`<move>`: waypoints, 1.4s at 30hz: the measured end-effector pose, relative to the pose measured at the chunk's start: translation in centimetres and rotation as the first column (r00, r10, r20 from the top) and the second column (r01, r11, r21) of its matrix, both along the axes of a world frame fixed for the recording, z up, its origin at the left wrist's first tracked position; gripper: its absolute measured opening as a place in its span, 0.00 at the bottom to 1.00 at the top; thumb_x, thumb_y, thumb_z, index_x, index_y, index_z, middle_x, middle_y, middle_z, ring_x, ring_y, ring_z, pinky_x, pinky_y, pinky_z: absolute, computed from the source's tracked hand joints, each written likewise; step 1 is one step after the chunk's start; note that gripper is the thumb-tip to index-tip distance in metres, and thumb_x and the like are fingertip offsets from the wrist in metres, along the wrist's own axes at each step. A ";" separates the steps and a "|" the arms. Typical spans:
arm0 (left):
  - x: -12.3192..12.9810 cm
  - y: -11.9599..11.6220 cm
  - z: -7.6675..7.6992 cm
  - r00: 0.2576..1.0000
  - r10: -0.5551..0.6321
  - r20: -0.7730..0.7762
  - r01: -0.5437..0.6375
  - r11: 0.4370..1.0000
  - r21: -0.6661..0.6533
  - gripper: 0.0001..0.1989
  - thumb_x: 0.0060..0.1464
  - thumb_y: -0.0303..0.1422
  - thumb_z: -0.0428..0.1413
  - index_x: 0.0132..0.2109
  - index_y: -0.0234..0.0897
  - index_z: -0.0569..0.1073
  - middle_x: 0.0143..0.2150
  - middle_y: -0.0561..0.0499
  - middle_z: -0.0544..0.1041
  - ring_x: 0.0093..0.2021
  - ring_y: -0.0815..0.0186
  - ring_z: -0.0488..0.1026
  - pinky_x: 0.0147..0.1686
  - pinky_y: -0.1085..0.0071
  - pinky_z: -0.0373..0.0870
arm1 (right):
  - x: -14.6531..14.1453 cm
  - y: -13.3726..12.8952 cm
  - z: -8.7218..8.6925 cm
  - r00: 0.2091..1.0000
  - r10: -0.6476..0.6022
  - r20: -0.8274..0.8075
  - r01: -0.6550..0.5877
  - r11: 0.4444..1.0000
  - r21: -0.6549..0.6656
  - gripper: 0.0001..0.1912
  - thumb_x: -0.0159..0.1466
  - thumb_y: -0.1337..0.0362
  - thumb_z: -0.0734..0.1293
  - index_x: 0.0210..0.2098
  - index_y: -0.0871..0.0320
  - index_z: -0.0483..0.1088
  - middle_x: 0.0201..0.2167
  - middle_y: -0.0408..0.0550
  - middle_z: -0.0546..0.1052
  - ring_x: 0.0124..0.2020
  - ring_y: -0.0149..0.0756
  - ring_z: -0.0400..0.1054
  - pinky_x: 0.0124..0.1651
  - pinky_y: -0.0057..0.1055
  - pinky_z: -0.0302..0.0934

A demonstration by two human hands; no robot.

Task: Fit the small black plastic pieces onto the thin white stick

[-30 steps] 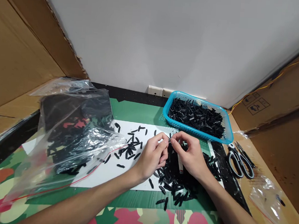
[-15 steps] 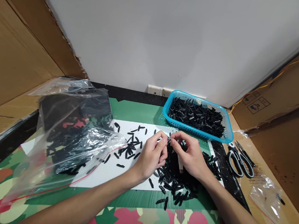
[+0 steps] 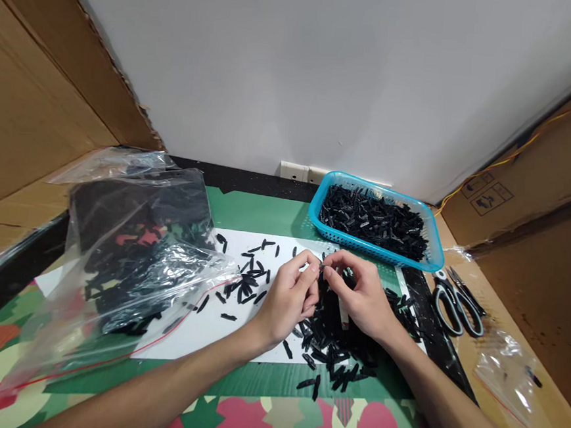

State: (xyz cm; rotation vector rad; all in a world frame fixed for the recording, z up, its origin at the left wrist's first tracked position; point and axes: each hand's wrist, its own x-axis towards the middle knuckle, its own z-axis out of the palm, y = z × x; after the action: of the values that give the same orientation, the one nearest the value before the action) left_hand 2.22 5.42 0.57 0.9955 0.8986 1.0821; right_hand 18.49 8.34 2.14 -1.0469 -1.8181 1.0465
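Observation:
My left hand (image 3: 291, 295) is closed in a pinch above the white sheet (image 3: 181, 338), its fingers curled in. Facing it, my right hand (image 3: 358, 289) pinches thumb against forefinger. A small dark piece (image 3: 321, 267) sits between the two sets of fingertips, mostly hidden by them. Beneath and around the right hand lies a heap of small black elongated pieces (image 3: 324, 349), partly covered by the hand. More loose black pieces (image 3: 248, 280) are scattered on the sheet left of my left hand.
A blue basket (image 3: 375, 249) full of similar black pieces stands at the back right. On the left lies a large clear zip bag (image 3: 134, 248) with black pieces. Scissors (image 3: 456, 306) and a small clear bag (image 3: 505, 376) rest on cardboard at the right.
Both hands stay in nearly the same place, their fingertips slightly closer together around the small piece. The whole view has shifted a little.

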 end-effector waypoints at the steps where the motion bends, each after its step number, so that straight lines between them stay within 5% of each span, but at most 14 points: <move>1: 0.0 0.0 0.0 1.000 -0.001 0.001 0.001 1.000 0.000 0.17 0.68 0.48 0.53 0.38 0.41 0.62 0.18 0.63 0.60 0.16 0.76 0.51 0.15 0.82 0.53 | 0.0 0.0 0.0 1.000 0.000 0.006 0.000 1.000 0.006 0.06 0.70 0.63 0.66 0.39 0.57 0.75 0.32 0.43 0.76 0.34 0.34 0.67 0.40 0.30 0.61; 6: 0.0 0.0 0.0 1.000 0.005 0.013 -0.004 1.000 -0.010 0.17 0.69 0.49 0.51 0.38 0.42 0.62 0.18 0.63 0.60 0.16 0.76 0.51 0.15 0.82 0.52 | 0.1 -0.2 0.1 0.994 -0.034 0.109 0.011 0.979 0.204 0.05 0.71 0.66 0.65 0.39 0.57 0.73 0.33 0.44 0.77 0.36 0.36 0.69 0.42 0.33 0.62; 8: -0.1 0.1 0.0 1.000 0.013 0.028 -0.013 1.000 -0.022 0.16 0.69 0.49 0.49 0.41 0.43 0.62 0.18 0.63 0.61 0.15 0.75 0.51 0.14 0.82 0.52 | 0.6 0.1 0.3 0.968 -0.123 0.221 0.013 0.897 0.443 0.05 0.71 0.67 0.65 0.39 0.57 0.73 0.35 0.47 0.79 0.40 0.40 0.70 0.47 0.37 0.61; 11: -0.1 0.2 0.1 0.999 0.012 0.045 -0.010 0.999 -0.045 0.15 0.70 0.50 0.46 0.44 0.44 0.62 0.17 0.63 0.61 0.14 0.74 0.52 0.14 0.81 0.51 | 2.2 1.4 0.7 0.853 -0.418 0.311 0.069 0.683 0.727 0.05 0.71 0.66 0.67 0.40 0.57 0.75 0.38 0.50 0.82 0.46 0.45 0.70 0.53 0.44 0.58; 14: -0.1 0.2 0.1 0.999 -0.003 0.051 0.006 0.999 -0.054 0.16 0.70 0.51 0.45 0.44 0.44 0.61 0.17 0.63 0.62 0.14 0.73 0.53 0.14 0.81 0.51 | 4.2 3.1 0.6 0.691 -0.634 0.347 0.198 0.628 0.753 0.07 0.72 0.62 0.68 0.47 0.55 0.78 0.49 0.51 0.82 0.53 0.52 0.68 0.57 0.50 0.55; 17: -0.1 0.2 0.0 0.998 -0.010 0.058 0.013 0.999 -0.051 0.16 0.70 0.51 0.45 0.44 0.44 0.61 0.17 0.63 0.62 0.14 0.73 0.52 0.14 0.81 0.51 | 5.3 3.9 0.2 0.706 -0.621 0.340 0.243 0.664 0.707 0.12 0.71 0.61 0.69 0.53 0.51 0.78 0.50 0.49 0.82 0.52 0.50 0.69 0.56 0.50 0.57; 22: -0.2 0.2 -0.1 0.997 -0.017 0.076 0.020 0.999 -0.043 0.17 0.69 0.52 0.44 0.44 0.44 0.61 0.17 0.63 0.62 0.13 0.73 0.52 0.14 0.81 0.51 | 3.6 2.4 0.5 0.889 -0.425 0.168 0.216 0.714 0.666 0.08 0.72 0.66 0.67 0.47 0.54 0.79 0.44 0.51 0.81 0.47 0.45 0.71 0.52 0.45 0.64; 26: -0.2 0.3 -0.3 0.991 -0.027 0.133 0.035 0.998 -0.054 0.21 0.68 0.55 0.39 0.45 0.43 0.62 0.16 0.62 0.63 0.13 0.72 0.52 0.14 0.80 0.50 | 1.3 0.3 0.7 0.988 0.000 0.151 -0.076 0.867 0.493 0.06 0.72 0.69 0.68 0.44 0.54 0.78 0.39 0.49 0.80 0.41 0.40 0.72 0.45 0.39 0.67; 29: -0.2 0.3 -0.3 0.985 -0.039 0.170 0.047 0.998 -0.047 0.24 0.68 0.57 0.37 0.45 0.44 0.62 0.16 0.61 0.63 0.13 0.71 0.51 0.13 0.79 0.51 | 0.2 -0.7 0.5 0.970 0.178 0.166 -0.234 0.874 0.427 0.05 0.71 0.67 0.69 0.44 0.54 0.79 0.39 0.48 0.80 0.41 0.39 0.71 0.46 0.40 0.66; 42: -0.1 -0.1 -0.2 0.994 0.071 0.078 -0.072 0.997 0.018 0.26 0.69 0.56 0.38 0.43 0.40 0.66 0.21 0.57 0.67 0.20 0.71 0.57 0.22 0.77 0.55 | -1.0 -2.1 0.7 0.956 0.182 0.231 -0.240 0.938 0.250 0.02 0.67 0.66 0.73 0.39 0.53 0.80 0.43 0.48 0.76 0.46 0.42 0.67 0.50 0.42 0.62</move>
State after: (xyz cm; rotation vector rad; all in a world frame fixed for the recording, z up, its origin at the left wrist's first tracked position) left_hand 2.11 5.34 0.36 0.9380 0.8672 1.1845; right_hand 17.54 6.22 2.80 -0.8259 -2.2118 0.7959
